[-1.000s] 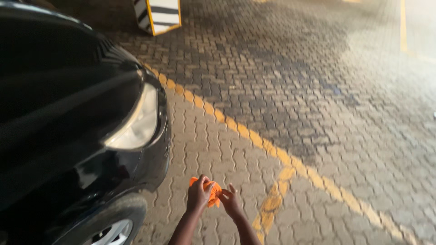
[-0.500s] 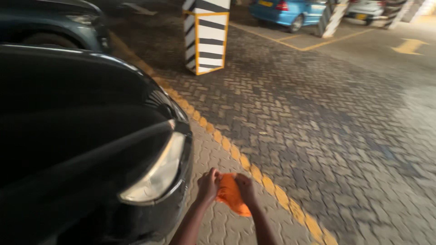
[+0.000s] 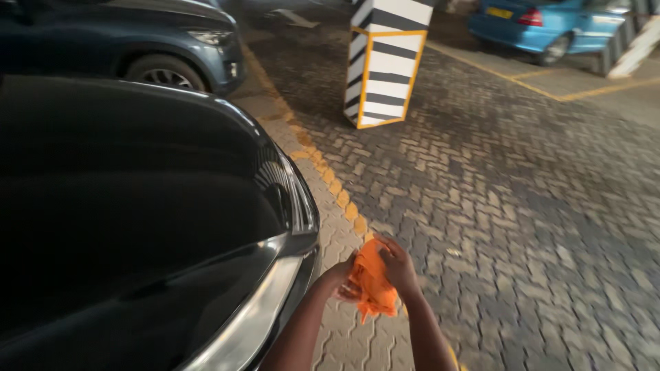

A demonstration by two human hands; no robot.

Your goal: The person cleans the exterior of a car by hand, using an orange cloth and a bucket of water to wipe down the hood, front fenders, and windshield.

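Beside the glossy black car's front corner (image 3: 172, 227), over grey brick paving (image 3: 522, 227), both hands grip a crumpled orange cloth (image 3: 371, 282) between them — the left hand (image 3: 337, 278) curls its fingers into one side, the right hand (image 3: 399, 268) pinches the upper edge. The cloth hangs loose below the grip; a slack hold could let it drop onto the gritty pavers, and grit carried back might scratch the paint. How the cloth is folded is hard to tell, and the car's headlight (image 3: 254, 316) is cut off at the bottom edge — its wheel is out of view. A striped black-and-white pillar (image 3: 385, 62) stands well apart.
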